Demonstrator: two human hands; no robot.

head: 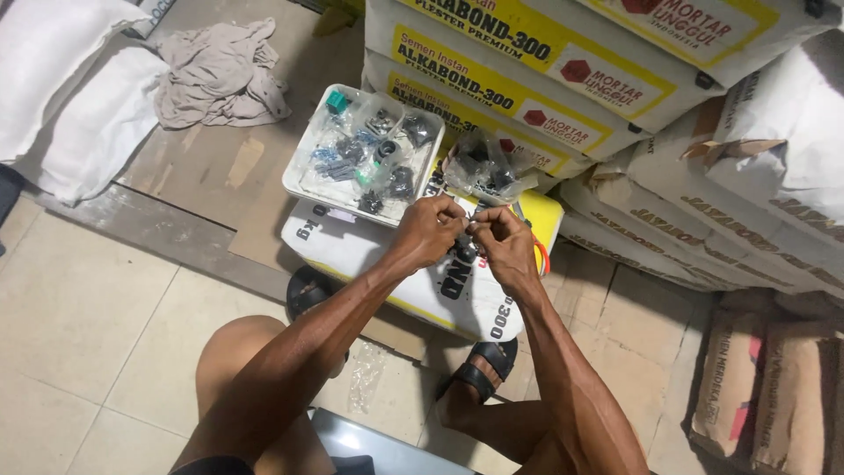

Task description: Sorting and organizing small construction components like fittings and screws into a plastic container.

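The left hand point(428, 230) and the right hand point(503, 239) meet fingertip to fingertip above a white cement sack point(396, 268) lying flat on the floor. Both hands are curled narrow, thumbs and forefingers pinched on a small clear plastic packet point(467, 227) held between them; what it contains is too small to tell, though something dark shows just below the fingers. Just beyond the left hand, a white plastic tray point(303, 176) rests on the same sack, filled with small clear bags of dark and green parts point(374, 149). Beside the tray, beyond the right hand, a larger clear bag of dark pieces point(483, 167) leans against stacked sacks of mortar point(563, 70). A crumpled grey cloth point(220, 75) lies well apart on cardboard.
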